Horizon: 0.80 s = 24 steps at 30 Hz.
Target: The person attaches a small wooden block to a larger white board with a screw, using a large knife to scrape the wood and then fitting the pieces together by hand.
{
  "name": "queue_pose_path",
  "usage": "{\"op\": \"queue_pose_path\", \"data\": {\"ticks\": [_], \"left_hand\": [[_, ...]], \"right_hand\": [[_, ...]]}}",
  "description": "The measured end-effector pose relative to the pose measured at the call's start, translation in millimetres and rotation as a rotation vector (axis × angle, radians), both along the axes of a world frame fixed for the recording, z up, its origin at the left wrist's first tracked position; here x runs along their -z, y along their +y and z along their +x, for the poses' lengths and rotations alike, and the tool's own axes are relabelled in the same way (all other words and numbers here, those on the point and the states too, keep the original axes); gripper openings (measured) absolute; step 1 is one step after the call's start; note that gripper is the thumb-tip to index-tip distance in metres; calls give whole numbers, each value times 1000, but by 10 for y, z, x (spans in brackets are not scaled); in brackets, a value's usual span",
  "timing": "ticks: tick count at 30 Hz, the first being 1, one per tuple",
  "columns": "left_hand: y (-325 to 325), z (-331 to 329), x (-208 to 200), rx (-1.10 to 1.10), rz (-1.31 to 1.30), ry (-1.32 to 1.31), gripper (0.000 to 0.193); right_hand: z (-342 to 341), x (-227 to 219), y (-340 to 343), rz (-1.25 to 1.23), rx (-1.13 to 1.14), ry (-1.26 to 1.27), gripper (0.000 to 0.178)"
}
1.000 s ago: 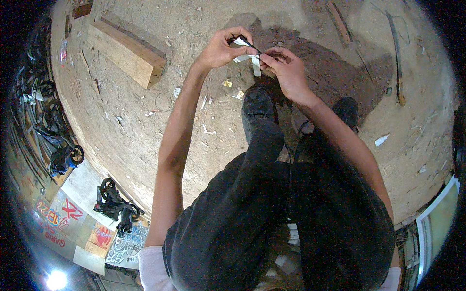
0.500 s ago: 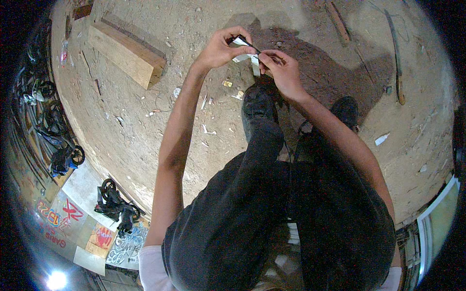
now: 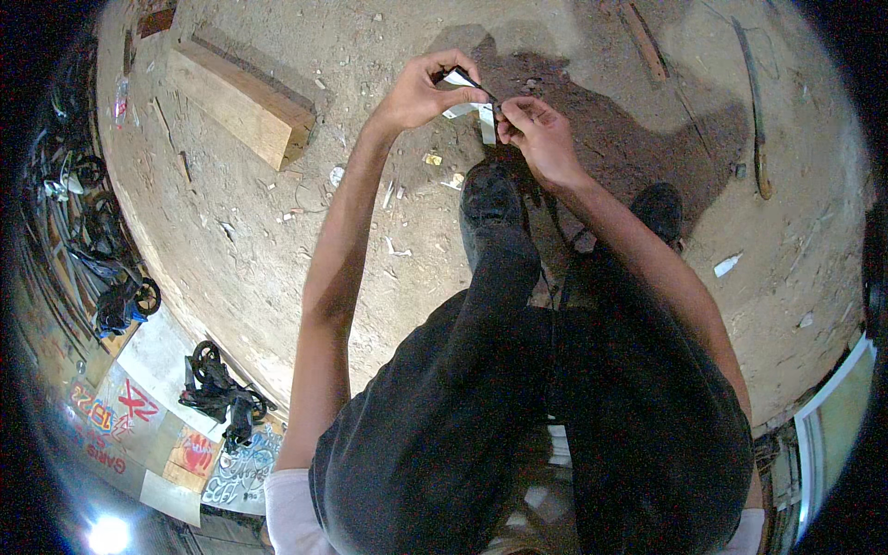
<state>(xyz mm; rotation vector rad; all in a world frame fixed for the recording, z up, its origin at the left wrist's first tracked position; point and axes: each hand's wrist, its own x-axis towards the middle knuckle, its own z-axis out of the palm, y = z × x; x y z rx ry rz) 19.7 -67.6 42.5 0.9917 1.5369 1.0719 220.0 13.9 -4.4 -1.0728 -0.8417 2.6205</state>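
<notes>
Left of hands (image 3: 416,95) (image 3: 546,141) gripping black strip (image 3: 478,84): open dirt (image 3: 356,69), timber (image 3: 236,104) edge.

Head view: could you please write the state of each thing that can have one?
Left hand: curled, holding the dark strip.
Right hand: fingers bent, fingertips near the strip's lower end; grip unclear.
Dark strip: slanting, held off the ground.
White piece: just below the strip in the picture.
Wooden beam: lying on the ground.
Black shoes: worn.
Lamp: lit.
</notes>
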Motion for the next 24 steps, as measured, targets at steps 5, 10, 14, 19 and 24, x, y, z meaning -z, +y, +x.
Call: {"op": "queue_pose_path", "data": {"ticks": [5,10,14,19,24], "left_hand": [[35,17,-23,4,4,15,18],[6,6,0,-11,-14,9,18],[13,13,-27,-12,-10,-8,18],[17,29,-66,-27,-28,33,18],[18,40,-95,-30,-13,41,18]], "right_hand": [[85,254,-7,209,-124,9,22],[88,250,-7,733,-315,-113,36],[103,136,80,340,-204,24,17],[22,-149,117,-15,13,-46,17],[-41,-422,130,212,-11,-165,11]]}}
